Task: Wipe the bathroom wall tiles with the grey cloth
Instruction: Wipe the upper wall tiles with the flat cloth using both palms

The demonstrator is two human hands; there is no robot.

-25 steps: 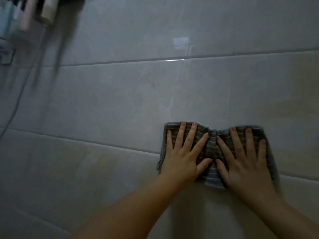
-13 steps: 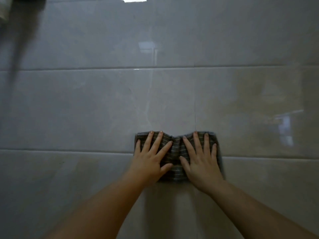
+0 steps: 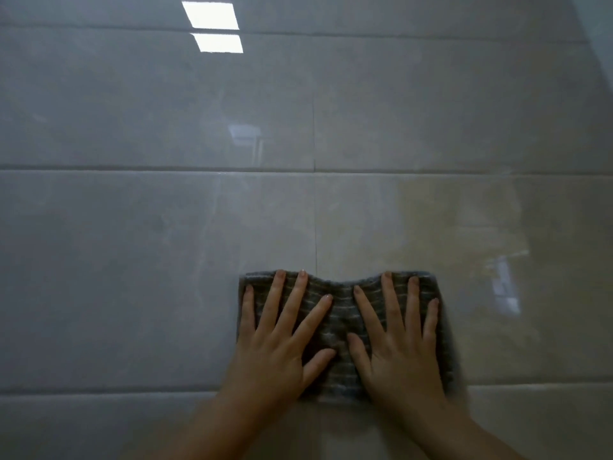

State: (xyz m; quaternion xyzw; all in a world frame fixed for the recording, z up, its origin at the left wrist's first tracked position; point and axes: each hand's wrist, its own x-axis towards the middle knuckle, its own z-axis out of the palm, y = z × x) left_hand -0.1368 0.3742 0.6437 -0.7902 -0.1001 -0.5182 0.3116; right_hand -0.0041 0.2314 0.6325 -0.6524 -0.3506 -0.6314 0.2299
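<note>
Both hands are lying flat on the grey cloth (image 3: 341, 330), pressing it against the wall tiles (image 3: 166, 260): the left hand (image 3: 275, 353) and right hand (image 3: 401, 356) are spreading straight fingers side by side (thumbs nearly meeting at the middle). The cloth is sitting just above a horizontal grout line (image 3: 99, 391).

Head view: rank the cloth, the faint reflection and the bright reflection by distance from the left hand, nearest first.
1. Cloth: directly under the left hand, which presses on it.
2. Faint reflection: above the hand, midway up the picture.
3. Bright reflection: at the very top, slightly left.
</note>
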